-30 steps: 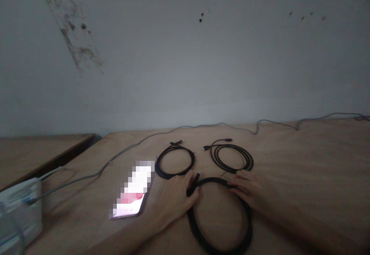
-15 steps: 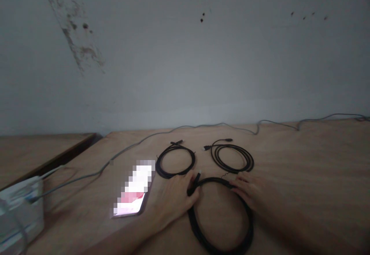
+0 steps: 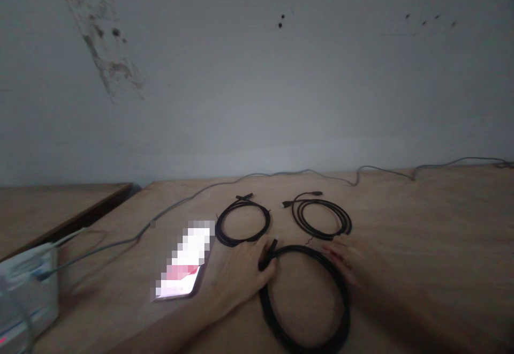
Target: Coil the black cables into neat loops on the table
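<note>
A large coiled black cable (image 3: 277,328) lies nearest to me on the table. My left hand (image 3: 247,265) is closed at its upper left, thumb and fingers around the black plug end (image 3: 267,255), whose metal tip points up. At the coil's upper right is my right hand (image 3: 349,257), somewhat blurred, with fingers stretched out over or against the cable; contact is hard to make out. A thin twist tie (image 3: 309,240) shows just above the coil. Behind are two more coils: one black cable (image 3: 263,231) at left and another black cable (image 3: 348,224) at right.
A phone (image 3: 176,284) with a lit, pixelated screen lies left of my left hand. At the far left stands a white box-shaped device (image 3: 44,300) with cords. A grey cord (image 3: 180,202) runs along the wooden table (image 3: 433,236) near the wall (image 3: 321,91).
My right hand has shifted slightly right, away from the twist tie. My left hand still grips the plug end, and the coils lie as before.
</note>
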Demonstrator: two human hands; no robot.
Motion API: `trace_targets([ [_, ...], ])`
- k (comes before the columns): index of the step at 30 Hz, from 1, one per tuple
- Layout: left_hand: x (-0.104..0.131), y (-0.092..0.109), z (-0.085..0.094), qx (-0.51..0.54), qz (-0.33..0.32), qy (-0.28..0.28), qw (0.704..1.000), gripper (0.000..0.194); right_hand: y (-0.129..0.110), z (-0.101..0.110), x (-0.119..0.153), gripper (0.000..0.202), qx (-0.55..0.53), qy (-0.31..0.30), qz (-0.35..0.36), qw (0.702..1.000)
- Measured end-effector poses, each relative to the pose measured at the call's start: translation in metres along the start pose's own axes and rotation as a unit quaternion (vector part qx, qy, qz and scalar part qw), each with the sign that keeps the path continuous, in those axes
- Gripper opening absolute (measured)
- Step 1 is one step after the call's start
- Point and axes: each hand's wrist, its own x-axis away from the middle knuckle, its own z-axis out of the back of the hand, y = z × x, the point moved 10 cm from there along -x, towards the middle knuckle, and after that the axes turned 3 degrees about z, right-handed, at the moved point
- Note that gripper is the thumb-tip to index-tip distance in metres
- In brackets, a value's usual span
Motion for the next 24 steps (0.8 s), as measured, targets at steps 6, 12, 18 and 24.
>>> trace_targets([
  [6, 0.0, 0.003, 0.003, -0.002, -0.002, 0.002, 1.0, 0.015, -0.008, -0.005, 0.001, 0.042, 0.03, -0.022, 0.059, 0.998],
  [12, 0.002, 0.002, 0.003, -0.011, 0.001, 0.0, 1.0, 0.016, 0.012, 0.011, -0.002, 0.025, 0.096, 0.024, 0.028, 0.995],
  [18, 0.003, 0.005, 0.007, -0.027, 0.004, -0.001, 1.0, 0.017, 0.013, 0.033, -0.004, 0.031, 0.146, 0.07, 0.024, 0.986],
  [24, 0.004, 0.005, 0.005, -0.034, 0.014, -0.008, 0.999, 0.022, 0.028, 0.026, -0.002, 0.036, 0.181, 0.056, -0.016, 0.982],
])
